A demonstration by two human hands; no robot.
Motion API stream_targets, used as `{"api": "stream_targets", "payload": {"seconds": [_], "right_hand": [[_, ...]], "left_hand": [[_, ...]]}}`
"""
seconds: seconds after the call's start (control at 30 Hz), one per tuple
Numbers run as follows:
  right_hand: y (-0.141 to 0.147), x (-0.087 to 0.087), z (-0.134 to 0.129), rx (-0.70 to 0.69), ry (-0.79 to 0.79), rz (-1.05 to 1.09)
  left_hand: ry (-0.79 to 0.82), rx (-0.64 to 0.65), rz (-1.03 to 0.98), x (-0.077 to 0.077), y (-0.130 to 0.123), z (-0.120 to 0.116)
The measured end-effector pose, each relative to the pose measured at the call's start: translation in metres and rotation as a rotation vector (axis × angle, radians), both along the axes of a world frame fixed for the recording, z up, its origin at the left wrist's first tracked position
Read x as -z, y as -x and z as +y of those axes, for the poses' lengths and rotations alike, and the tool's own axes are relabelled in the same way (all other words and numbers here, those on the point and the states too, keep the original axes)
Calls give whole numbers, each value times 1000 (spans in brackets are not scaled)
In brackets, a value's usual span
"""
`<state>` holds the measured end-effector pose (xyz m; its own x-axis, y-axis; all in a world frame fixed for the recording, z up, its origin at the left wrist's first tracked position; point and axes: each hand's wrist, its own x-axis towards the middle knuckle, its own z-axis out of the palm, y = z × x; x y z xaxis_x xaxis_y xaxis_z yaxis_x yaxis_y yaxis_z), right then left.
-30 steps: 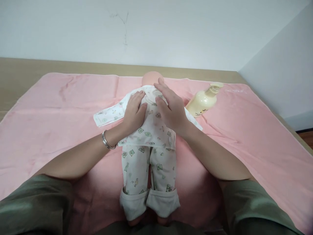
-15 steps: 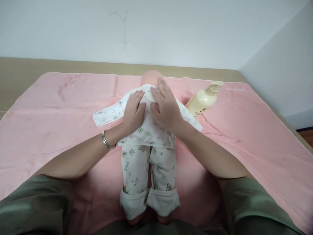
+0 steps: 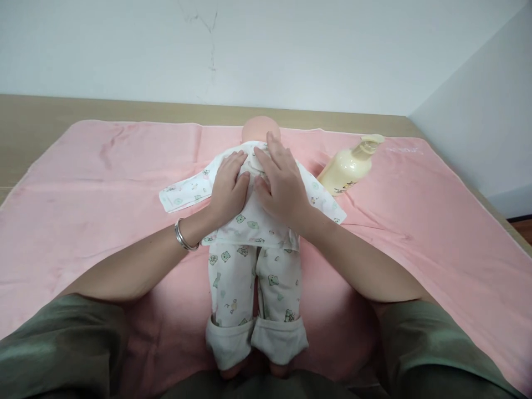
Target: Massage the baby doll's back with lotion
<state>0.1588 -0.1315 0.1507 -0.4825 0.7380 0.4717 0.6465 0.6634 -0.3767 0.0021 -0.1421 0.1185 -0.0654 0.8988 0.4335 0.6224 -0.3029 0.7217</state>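
A baby doll, its bald head (image 3: 260,128) at the far end, lies face down or turned away; its face does not show. It wears a white printed top (image 3: 253,226) with sleeves spread to both sides, and matching trousers (image 3: 233,282) with turned-up cuffs. My left hand (image 3: 230,185) rests flat on the left of the doll's upper body, thumb apart from the fingers. On the right side of the upper body lies my right hand (image 3: 283,183), its fingers stretched toward the head. Neither hand grips anything.
A pale yellow pump bottle (image 3: 347,166) leans beside the doll's right-hand sleeve. Under everything is a pink cloth (image 3: 124,183) on a wooden table (image 3: 37,119). A white wall (image 3: 124,50) stands behind. A silver bangle (image 3: 183,235) circles my left wrist.
The whole view has shifted very slightly. Both hands stay on the doll's upper body in almost the same place.
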Motion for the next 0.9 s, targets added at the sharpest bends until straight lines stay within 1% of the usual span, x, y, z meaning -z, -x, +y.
{"api": "stream_targets", "payload": {"seconds": [0.07,0.13,0.2,0.33,0.37,0.43,0.5,0.63,0.73,0.9], "right_hand": [[3,11,5,-8,51,-47],[4,16,8,-17,90,-75],[3,12,8,-27,78,-68],[-4,-4,8,-26,-59,10],[-5,-5,9,-14,-86,33],[-6,-3,11,9,-107,66],[-4,5,15,0,-74,53],[0,20,22,-79,65,-43],[1,21,24,-84,80,-37],[0,18,22,-69,77,-33]], "left_hand": [[25,-51,0,2,0,1],[38,-64,2,3,0,2],[40,-56,4,2,0,1],[42,-36,9,-2,-1,-1],[42,-37,8,-2,0,-1],[41,-38,8,-1,0,-1],[37,-37,10,0,1,-1],[19,-43,-2,3,2,1],[12,-47,-17,4,1,1],[17,-57,-33,5,0,0]]}}
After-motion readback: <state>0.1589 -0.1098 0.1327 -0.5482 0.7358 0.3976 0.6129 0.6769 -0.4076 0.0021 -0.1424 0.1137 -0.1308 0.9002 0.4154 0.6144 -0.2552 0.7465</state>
